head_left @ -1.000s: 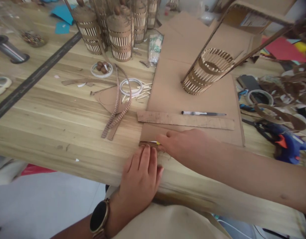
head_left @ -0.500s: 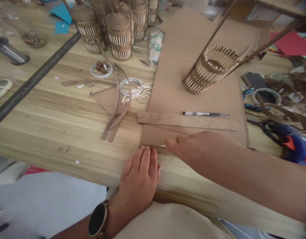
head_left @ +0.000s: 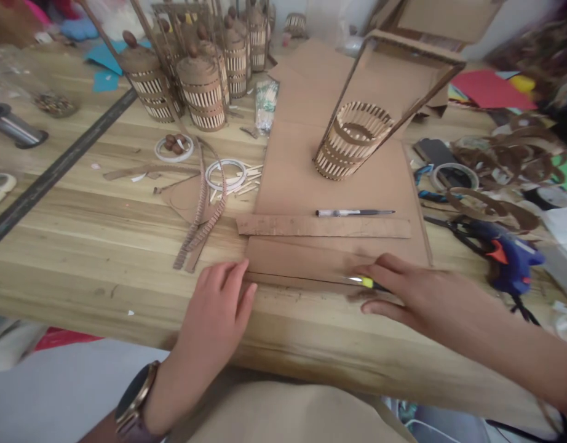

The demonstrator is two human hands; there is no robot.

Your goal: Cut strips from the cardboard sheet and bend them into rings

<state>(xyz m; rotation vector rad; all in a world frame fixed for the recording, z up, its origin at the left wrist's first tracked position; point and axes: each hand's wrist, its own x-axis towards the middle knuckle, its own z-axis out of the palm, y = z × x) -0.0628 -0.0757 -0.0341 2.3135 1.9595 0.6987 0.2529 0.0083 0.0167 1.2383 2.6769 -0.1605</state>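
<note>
My right hand is closed around a craft knife with a yellow-green and black handle. Its bright blade lies over the near edge of a brown cardboard sheet, where a dark line runs lengthwise. At the sheet's left corner, my left hand rests with its fingers stretched out and thumb apart, the fingertips at the cardboard's edge. Just beyond lies a worn cardboard strip, used flat on the sheet, and behind it a pen.
A slatted basket with a tall handle stands on the cardboard. Several lidded lanterns are at the back left. Corrugated strips and a tape roll lie left. A blue glue gun lies right.
My right hand has moved right along the cardboard's near edge, bringing the knife into sight. My left hand has shifted left and its fingers have spread. The view has turned slightly.
</note>
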